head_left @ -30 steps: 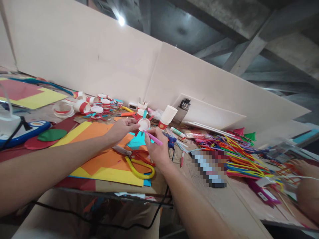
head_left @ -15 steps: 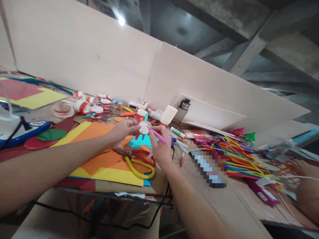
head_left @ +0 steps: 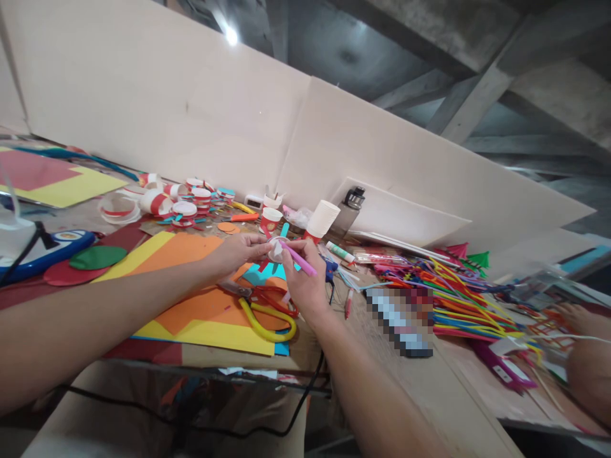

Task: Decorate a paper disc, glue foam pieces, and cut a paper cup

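Head view: white disc [head_left: 275, 250] is between both hands [head_left: 233, 253] [head_left: 308, 286]

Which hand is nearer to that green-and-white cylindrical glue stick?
Right. The right hand, holding a slim purple pen, is a short gap left of the glue stick; the left hand is farther left.
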{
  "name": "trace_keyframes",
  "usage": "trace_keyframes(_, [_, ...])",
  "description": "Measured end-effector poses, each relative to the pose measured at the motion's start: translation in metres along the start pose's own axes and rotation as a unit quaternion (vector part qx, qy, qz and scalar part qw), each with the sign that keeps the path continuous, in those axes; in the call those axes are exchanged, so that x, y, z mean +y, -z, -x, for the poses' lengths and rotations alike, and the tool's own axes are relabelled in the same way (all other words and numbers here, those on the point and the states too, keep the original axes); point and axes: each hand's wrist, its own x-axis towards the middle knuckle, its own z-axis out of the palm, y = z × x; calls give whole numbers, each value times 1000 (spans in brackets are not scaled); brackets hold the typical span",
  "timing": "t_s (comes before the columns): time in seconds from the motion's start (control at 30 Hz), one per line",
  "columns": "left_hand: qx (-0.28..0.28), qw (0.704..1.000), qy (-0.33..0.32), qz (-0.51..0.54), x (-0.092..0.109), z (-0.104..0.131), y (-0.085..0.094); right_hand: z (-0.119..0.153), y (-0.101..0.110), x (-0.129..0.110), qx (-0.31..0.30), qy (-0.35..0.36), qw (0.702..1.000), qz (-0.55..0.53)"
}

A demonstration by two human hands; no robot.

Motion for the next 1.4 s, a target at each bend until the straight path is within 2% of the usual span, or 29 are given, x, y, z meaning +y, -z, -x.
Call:
trace_keyframes(1.0, [-22, 1000, -1, -16, 0, 0, 0, 1, -2, 4, -1, -3, 1000, 19])
trace_keyframes(1.4, [-9, 1000, 3, -18, 2, 0, -1, 3, -3, 9, -16, -12, 1000, 22])
